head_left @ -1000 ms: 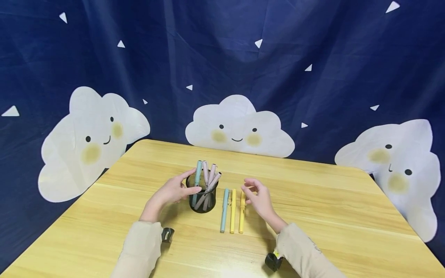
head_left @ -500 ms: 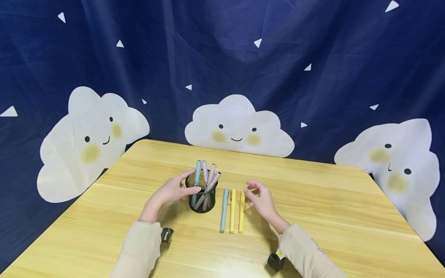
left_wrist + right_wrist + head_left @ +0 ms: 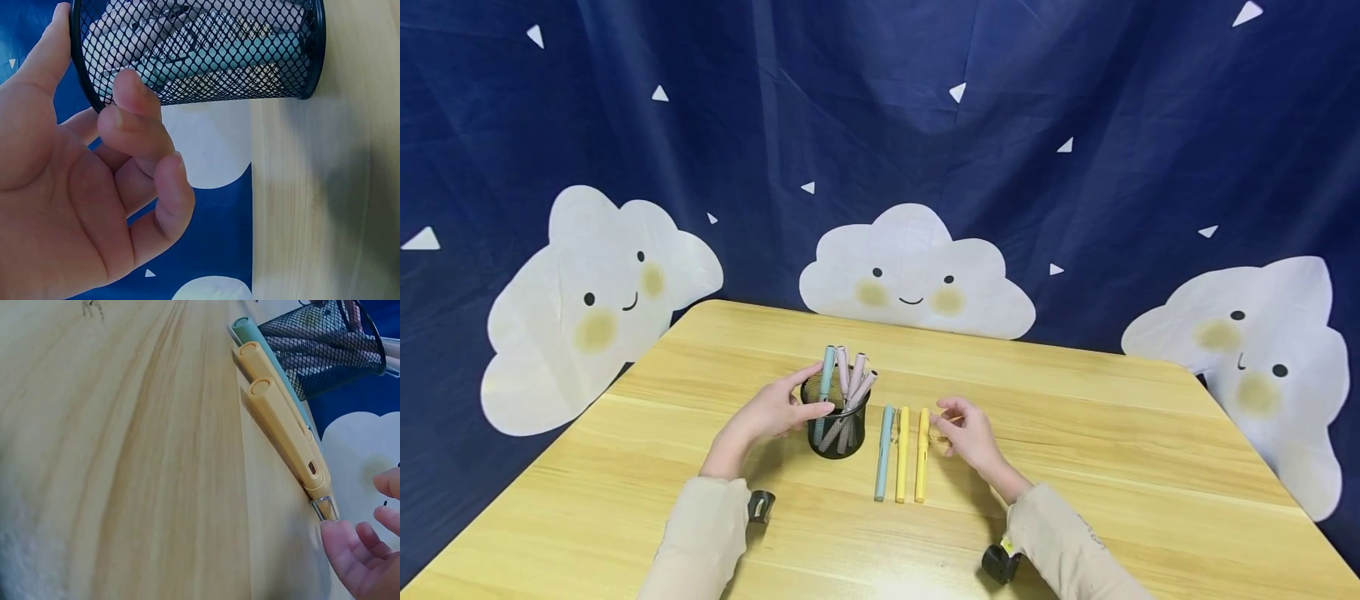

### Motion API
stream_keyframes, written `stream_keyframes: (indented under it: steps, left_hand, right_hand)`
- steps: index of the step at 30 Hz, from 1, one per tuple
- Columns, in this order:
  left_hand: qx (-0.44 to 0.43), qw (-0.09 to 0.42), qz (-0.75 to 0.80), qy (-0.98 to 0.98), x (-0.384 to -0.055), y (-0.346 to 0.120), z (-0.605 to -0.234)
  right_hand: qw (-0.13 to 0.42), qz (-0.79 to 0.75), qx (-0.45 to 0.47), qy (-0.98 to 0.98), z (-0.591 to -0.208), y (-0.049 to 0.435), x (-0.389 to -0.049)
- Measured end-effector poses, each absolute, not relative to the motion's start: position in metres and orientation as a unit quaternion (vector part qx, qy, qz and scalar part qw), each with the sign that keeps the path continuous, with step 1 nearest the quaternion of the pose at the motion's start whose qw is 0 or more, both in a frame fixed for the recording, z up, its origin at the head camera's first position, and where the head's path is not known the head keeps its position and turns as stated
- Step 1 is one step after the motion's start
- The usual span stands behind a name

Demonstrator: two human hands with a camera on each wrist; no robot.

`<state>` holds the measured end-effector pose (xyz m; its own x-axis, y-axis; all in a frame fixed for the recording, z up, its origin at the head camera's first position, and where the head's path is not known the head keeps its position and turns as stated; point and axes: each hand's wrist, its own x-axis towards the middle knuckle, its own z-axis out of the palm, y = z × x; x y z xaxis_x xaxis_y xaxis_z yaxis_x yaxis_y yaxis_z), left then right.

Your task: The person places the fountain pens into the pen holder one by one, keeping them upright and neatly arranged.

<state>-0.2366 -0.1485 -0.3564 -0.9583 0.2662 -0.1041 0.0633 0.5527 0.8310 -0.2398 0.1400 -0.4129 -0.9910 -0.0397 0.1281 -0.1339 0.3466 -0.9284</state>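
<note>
My left hand (image 3: 772,410) holds a black mesh pen holder (image 3: 859,433) by its rim, thumb on the near side and index finger at the far side. In the left wrist view, the other fingers curl beside the mesh (image 3: 206,50). A teal pen (image 3: 827,375) and several pale lilac pens (image 3: 858,371) stand in the holder. To its right lie a teal pen (image 3: 883,467), a yellow pen (image 3: 902,467) and a second yellow pen (image 3: 921,471), side by side. My right hand (image 3: 967,433), fingers loosely bent, is beside the rightmost pen's clip end, with its thumb (image 3: 337,547) close to the clip.
Everything stands on a light wooden table (image 3: 1075,467). Behind it hangs a dark blue curtain (image 3: 880,108) with white cloud shapes (image 3: 917,250). Black wrist bands with cameras (image 3: 761,507) sit below both sleeves.
My right hand has drawn slightly right and toward me, away from the rightmost yellow pen's end. My left hand, the holder and the pens stay put.
</note>
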Motion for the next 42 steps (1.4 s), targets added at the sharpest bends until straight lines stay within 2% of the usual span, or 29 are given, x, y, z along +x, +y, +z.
stream_keyframes:
  steps: [22,27,34,42]
  left_hand:
    - [0.088,0.111,0.472,0.87,-0.2356,-0.1478,-0.356]
    - [0.087,0.111,0.475,0.869,-0.2358,-0.148,-0.3563]
    - [0.089,0.112,0.471,0.871,-0.2354,-0.1475,-0.3552]
    - [0.093,0.112,0.466,0.873,-0.2353,-0.1478,-0.3553]
  right_hand:
    - [-0.009,0.538,0.049,-0.841,-0.419,0.1409,-0.2406]
    - [-0.033,0.514,0.065,-0.855,-0.4191,0.1413,-0.2416]
    - [-0.094,0.494,0.112,-0.857,-0.4165,0.1456,-0.2427]
    - [-0.123,0.5,0.095,-0.852,-0.4141,0.1438,-0.2432]
